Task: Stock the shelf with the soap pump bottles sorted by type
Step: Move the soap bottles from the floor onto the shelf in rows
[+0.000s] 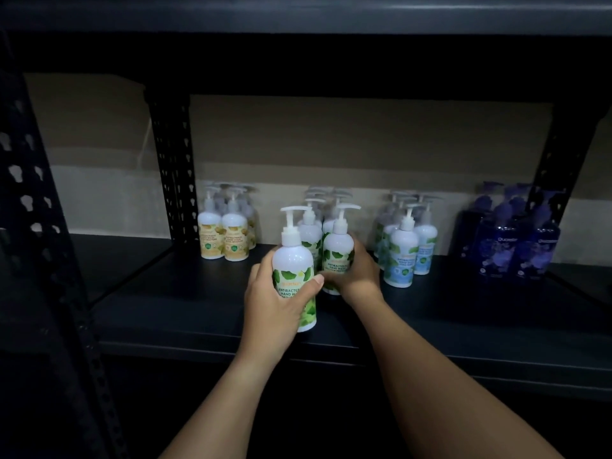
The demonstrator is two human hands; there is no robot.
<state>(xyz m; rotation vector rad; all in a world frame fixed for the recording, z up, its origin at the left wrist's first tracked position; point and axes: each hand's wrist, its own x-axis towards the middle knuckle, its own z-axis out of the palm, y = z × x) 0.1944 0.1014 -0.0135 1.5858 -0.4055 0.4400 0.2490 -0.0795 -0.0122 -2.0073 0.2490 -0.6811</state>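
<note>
My left hand (pixel 273 303) grips a white pump bottle with a green leaf label (pixel 293 260), upright near the front of the dark shelf (pixel 165 313). My right hand (pixel 359 271) wraps round a second green-label bottle (pixel 338 245) that stands at the front of the green-label group (pixel 311 223). To the left stands a group of yellow-label bottles (pixel 225 231). To the right are blue-label white bottles (pixel 405 246), then dark blue bottles (pixel 510 240) at the far right.
Black perforated uprights frame the bay: one at the far left (pixel 36 207), one behind the yellow group (pixel 174 167), one at the right (pixel 556 180). An upper shelf board (pixel 304 14) hangs overhead. A pale wall (pixel 331 144) backs the shelf.
</note>
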